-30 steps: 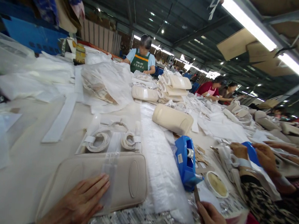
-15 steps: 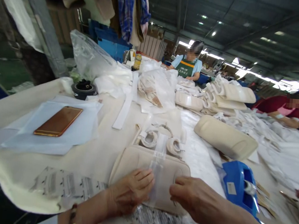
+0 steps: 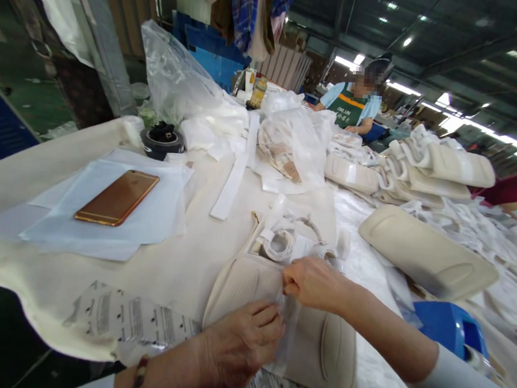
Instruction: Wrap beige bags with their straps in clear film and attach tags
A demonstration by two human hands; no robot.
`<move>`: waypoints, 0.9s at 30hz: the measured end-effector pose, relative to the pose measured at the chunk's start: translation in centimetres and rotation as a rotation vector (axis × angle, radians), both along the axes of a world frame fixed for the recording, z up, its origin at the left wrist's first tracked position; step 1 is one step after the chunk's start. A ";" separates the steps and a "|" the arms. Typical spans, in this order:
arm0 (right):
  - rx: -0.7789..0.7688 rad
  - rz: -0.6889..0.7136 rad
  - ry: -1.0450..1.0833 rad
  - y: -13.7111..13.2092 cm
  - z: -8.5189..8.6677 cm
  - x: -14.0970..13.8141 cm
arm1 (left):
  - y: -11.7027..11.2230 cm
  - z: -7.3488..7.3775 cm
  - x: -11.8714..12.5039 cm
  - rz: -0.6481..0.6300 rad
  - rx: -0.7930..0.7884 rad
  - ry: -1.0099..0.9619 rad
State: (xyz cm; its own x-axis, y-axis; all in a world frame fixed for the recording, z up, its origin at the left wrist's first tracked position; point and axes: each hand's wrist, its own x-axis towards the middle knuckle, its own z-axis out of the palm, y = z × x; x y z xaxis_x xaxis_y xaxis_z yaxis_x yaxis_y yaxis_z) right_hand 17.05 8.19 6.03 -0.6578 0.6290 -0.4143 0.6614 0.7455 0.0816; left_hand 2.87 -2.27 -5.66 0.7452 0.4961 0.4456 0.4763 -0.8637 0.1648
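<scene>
Shifting over from the 3 o'clock end of the beige bag (image 3: 337, 352), the right hand (image 3: 312, 281) is now working near the middle of its upper edge, while the left hand (image 3: 245, 341) is staying beside the clear band (image 3: 289, 329). That bag is lying flat on the table (image 3: 199, 255), right in front of the person. Right thumb and forefinger are closing together over the band; whether they are gripping its edge, I can't tell. Left fingers are bunching side by side, tips touching the band from 8 o'clock, thumb hiding from me.

Judging by what's showing, much is already done: a strap roll (image 3: 281, 245) is sitting neatly at 12 o'clock in its white sleeve, and the band is running across the bag's front. Smoothing or fastening that band seems to be what's remaining, and no outer wrapping is covering the bag yet.

Farther out, a printed plastic sheet (image 3: 138, 322) is spreading at 8 o'clock, and a phone (image 3: 117, 198) is resting on papers (image 3: 169, 180) at 10. Another cream bag (image 3: 429, 251) is lying at 2, a blue tape dispenser (image 3: 439, 324) is standing at 3, and a co-worker (image 3: 354, 109) is busying themselves beyond, at 1.
</scene>
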 end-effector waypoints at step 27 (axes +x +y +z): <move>0.408 0.149 0.934 -9.5 -4.4 3.5 | -2.0 2.3 -5.2 0.807 -0.377 -0.681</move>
